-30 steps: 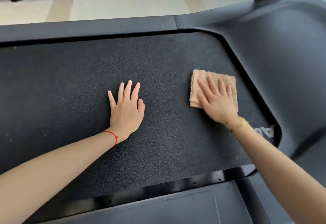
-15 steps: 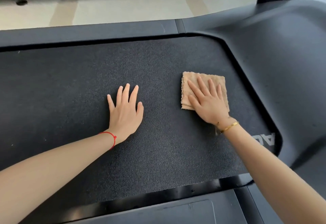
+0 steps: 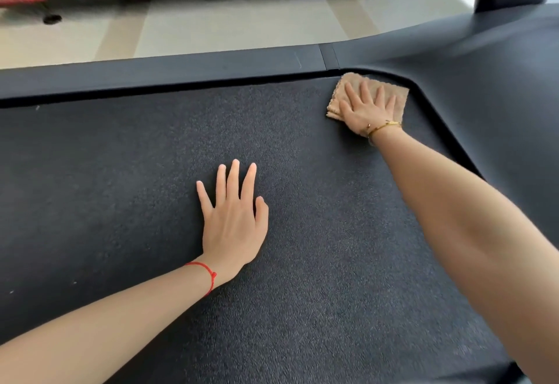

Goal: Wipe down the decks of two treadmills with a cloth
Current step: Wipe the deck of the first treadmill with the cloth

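Since a moment ago the tan cloth (image 3: 371, 94) has slid from mid-belt up to the far right corner of the treadmill deck (image 3: 121, 171), touching the side rail (image 3: 181, 70). Flat, spread fingers of the right hand (image 3: 367, 108) press it down; the left hand (image 3: 233, 220) lies flat, palm down, mid-belt.

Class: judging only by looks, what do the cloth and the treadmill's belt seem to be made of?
Cloth: likely microfibre or terry, tan, matte; fuzzy nap and soft scalloped edge. Belt: probably rubber or PVC, black, matte; fine pebbled grain with no gloss.
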Demonstrator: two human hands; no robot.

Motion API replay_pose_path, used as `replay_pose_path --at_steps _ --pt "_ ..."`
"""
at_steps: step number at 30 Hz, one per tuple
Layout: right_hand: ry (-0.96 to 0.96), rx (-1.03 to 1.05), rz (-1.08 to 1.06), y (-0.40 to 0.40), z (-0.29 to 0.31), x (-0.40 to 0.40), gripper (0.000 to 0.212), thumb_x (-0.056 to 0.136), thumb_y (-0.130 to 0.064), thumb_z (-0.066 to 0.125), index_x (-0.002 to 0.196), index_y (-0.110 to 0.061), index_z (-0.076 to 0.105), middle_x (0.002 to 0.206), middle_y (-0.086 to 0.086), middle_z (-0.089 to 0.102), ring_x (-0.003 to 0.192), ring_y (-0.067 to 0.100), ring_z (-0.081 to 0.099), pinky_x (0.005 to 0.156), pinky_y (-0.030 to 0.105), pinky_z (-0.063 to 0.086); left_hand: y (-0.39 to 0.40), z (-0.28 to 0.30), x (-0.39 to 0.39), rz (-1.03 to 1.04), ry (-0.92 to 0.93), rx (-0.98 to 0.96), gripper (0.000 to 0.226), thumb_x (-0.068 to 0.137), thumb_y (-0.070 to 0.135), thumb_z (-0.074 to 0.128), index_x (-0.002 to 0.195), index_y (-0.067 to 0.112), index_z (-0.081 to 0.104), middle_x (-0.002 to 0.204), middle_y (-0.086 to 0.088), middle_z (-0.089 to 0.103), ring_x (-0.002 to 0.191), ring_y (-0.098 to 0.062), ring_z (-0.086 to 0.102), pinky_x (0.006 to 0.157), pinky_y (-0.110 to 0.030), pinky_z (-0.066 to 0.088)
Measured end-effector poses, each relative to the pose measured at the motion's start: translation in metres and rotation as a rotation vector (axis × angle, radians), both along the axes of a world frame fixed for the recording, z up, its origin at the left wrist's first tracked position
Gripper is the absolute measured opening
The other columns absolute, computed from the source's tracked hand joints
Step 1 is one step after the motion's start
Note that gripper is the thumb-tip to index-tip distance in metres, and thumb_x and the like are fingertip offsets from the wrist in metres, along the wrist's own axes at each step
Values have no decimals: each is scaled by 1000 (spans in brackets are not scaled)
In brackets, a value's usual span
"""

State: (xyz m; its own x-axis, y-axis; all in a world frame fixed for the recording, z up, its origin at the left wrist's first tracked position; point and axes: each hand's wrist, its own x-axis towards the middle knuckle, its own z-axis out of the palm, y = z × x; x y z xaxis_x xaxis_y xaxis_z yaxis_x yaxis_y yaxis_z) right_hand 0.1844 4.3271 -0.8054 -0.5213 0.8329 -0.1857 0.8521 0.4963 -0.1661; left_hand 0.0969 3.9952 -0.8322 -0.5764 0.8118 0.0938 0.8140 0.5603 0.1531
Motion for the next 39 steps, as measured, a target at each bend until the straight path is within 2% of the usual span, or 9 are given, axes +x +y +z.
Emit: replay_pose_path --at_steps 5,9,14,18,23,28,31,34,39 --pt "34 20 297 -65 -4 -28 56 102 -53 18 156 -44 3 167 -5 -4 151 36 -9 120 56 -10 0 0 -3 11 15 -18 61 100 40 24 159 25 11 166 -5 12 153 -26 7 119 -62 8" --pt "87 32 477 -131 -7 1 55 104 -54 18 155 -47 1 166 -10 -4 152 32 -11 120 50 -13 -2 3 -1 7 -3 -18 60 101 39 27 158 25 14 166 -4 13 153 -24 6 120 -60 7" --pt "77 58 468 -179 -4 62 54 104 -54 18 154 -49 -2 165 -15 -10 152 28 -14 121 50 -12 -16 7 -6 -18 -46 -12 57 103 36 26 158 26 13 166 -2 9 154 -21 2 121 -60 5" --pt "67 75 519 -219 -3 80 56 102 -55 13 154 -48 -5 164 -15 -12 151 26 -18 120 46 -18 -53 8 -21 19 -60 -11 57 104 35 23 159 27 11 166 0 8 154 -20 -1 121 -60 5" --pt "100 36 565 -243 -2 29 54 103 -53 14 154 -49 -2 165 -15 -11 151 25 -17 119 45 -17 -114 10 -59 144 -68 9 56 104 33 24 158 24 16 165 -1 13 154 -21 1 121 -61 3" --pt "68 -21 522 -248 -1 -98 53 105 -48 16 156 -44 2 167 -7 -7 152 33 -11 120 53 -12 -171 14 -103 332 -53 -12 56 104 30 28 158 22 18 165 -2 14 154 -22 2 120 -61 2" --pt "52 -22 630 -284 -2 -153 53 105 -48 16 157 -42 3 167 -5 -6 151 36 -9 120 55 -9 -196 18 -119 404 -42 -4 56 104 29 31 158 20 19 165 -4 16 154 -24 4 120 -62 3" --pt "66 9 805 -332 -5 -159 54 105 -49 15 157 -41 3 167 -5 -4 152 35 -9 121 53 -9 -214 24 -128 475 -43 -10 58 103 29 31 158 21 17 165 -6 14 153 -25 5 120 -62 4" --pt "63 36 1021 -374 -8 -107 55 103 -52 9 157 -42 2 166 -10 -4 152 31 -12 122 51 -11 -237 27 -130 583 -32 -37 59 103 31 31 159 22 14 166 -5 11 153 -28 5 119 -63 6"
